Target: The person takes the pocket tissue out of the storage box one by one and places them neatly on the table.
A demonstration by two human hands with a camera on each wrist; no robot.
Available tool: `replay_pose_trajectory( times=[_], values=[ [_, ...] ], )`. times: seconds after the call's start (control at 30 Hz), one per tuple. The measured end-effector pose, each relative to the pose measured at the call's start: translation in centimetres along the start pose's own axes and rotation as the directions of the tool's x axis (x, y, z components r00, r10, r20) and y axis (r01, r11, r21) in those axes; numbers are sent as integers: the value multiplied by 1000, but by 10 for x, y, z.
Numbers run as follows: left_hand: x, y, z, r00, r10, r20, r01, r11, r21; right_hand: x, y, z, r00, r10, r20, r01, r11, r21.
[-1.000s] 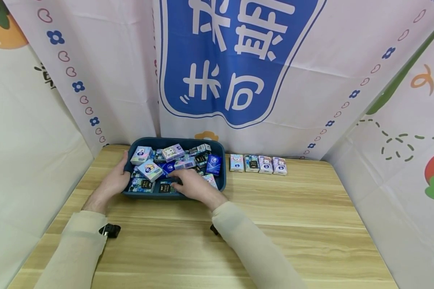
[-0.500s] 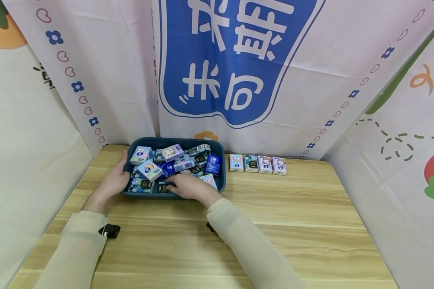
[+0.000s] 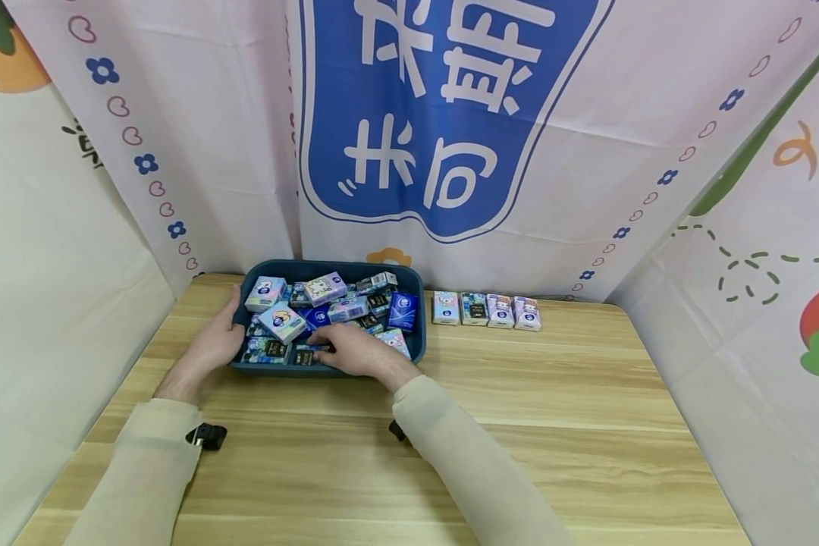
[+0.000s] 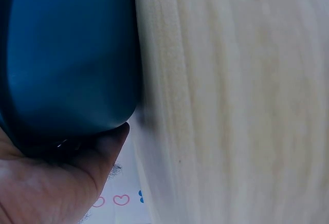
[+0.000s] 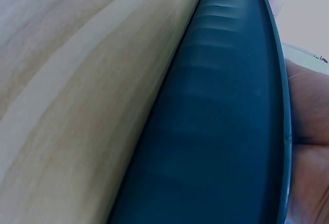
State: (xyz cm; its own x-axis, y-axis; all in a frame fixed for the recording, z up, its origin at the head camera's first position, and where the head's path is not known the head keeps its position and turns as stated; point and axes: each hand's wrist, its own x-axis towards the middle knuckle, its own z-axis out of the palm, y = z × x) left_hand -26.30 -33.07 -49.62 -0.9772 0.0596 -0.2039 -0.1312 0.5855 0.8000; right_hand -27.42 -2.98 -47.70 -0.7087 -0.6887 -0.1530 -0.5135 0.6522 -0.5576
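A dark teal plastic bin [image 3: 280, 371] stands at the back left of the table, holding a jumble of small tissue packs. My left hand [image 3: 217, 338] presses against its left end; in the left wrist view that hand [image 4: 56, 185] touches the outer wall [image 4: 77, 70]. Inside the bin's front middle, my right hand [image 3: 356, 349] pinches a black floral tissue pack [image 3: 303, 356], partly covered by thumb and fingers. Around it lie a light blue-and-yellow pack [image 3: 283, 321], a purple pack [image 3: 326, 288] and a plain blue pack [image 3: 403, 312]. The bin's wall hides most of the right hand [image 5: 311, 142] from its wrist camera.
Right of the bin, several tissue packs stand in a row along the back edge, among them a light blue pack [image 3: 446, 308], a dark floral pack [image 3: 475, 309] and a lilac pack [image 3: 528, 313]. A printed cloth [image 3: 553, 250] hangs behind the wooden table [image 3: 560, 425].
My right hand has shifted slightly left inside the bin, and the black floral pack has moved a little left with it. The left hand keeps its place.
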Motion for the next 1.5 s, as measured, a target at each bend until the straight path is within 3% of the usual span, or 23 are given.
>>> replay_pose_trajectory(
  times=[0.63,1.03,1.5],
  values=[
    [-2,1,0,1000,16,-9,-15,999,35,-3,1,-3,998,36,-52,-30,993,114],
    [-2,0,1,1000,28,-7,-28,999,27,-2,6,-5,999,28,-39,-19,973,229],
    [-1,1,0,1000,26,-1,-26,999,30,-6,7,-12,996,11,-90,21,937,348]
  ],
)
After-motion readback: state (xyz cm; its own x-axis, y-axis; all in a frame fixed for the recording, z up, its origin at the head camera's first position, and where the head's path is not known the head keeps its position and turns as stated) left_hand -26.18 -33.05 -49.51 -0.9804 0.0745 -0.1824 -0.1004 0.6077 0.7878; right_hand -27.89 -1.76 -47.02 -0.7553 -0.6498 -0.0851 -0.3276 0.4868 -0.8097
